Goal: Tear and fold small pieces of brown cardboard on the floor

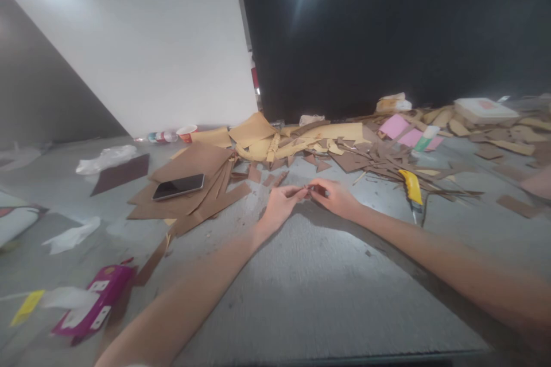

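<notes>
My left hand (280,205) and my right hand (333,196) meet fingertip to fingertip over the middle of the grey table. Both are closed in a pinch on a small brown piece (308,190), mostly covered by the fingers, so its shape is unclear. Just beyond the left hand lie brown card scraps (255,174) and a narrow brown strip (279,179). To the right of my right hand rests a utility knife with a yellow handle (412,186), its blade end toward me.
A phone (178,187) lies on brown sheets (193,160) at left. Yellow and brown offcuts (297,140) pile up along the back, with a glue bottle (426,140) among them. A magenta tissue pack (107,292) sits front left. White and black panels (396,34) stand behind.
</notes>
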Demonstrator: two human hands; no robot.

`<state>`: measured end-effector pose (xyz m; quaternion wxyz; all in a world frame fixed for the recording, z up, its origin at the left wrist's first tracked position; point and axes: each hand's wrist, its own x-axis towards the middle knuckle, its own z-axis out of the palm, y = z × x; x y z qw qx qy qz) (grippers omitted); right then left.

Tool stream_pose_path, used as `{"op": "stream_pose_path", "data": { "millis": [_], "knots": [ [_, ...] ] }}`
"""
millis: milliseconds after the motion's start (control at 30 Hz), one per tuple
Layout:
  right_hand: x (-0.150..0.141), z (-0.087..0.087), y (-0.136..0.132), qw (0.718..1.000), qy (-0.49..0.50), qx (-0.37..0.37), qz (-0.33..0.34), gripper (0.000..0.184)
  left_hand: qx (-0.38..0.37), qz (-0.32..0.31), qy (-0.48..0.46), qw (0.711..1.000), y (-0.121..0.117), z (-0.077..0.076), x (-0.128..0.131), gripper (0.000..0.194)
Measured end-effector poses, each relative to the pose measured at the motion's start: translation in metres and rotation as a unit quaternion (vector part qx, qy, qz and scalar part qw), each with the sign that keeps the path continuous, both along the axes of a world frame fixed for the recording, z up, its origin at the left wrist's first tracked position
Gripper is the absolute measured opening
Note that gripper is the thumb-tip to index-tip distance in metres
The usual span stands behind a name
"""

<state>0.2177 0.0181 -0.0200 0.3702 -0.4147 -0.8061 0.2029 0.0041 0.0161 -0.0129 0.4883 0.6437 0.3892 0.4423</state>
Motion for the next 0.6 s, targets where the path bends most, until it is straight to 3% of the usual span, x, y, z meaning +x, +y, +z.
{"op": "stream_pose_path", "data": {
  "millis": [200,600],
  "knots": [
    [0.0005,-0.0018,0.0021,1.000,0.000,0.000,0.001,0.030,0.013,0.000,0.031,0.999,0.0009,-0.0013,-0.0008,0.047],
    [0.0004,-0.0008,0.0022,1.000,0.001,-0.017,0.000,0.029,0.072,0.001,0.093,0.993,-0.0030,0.0012,0.0017,0.045]
  ]
}}
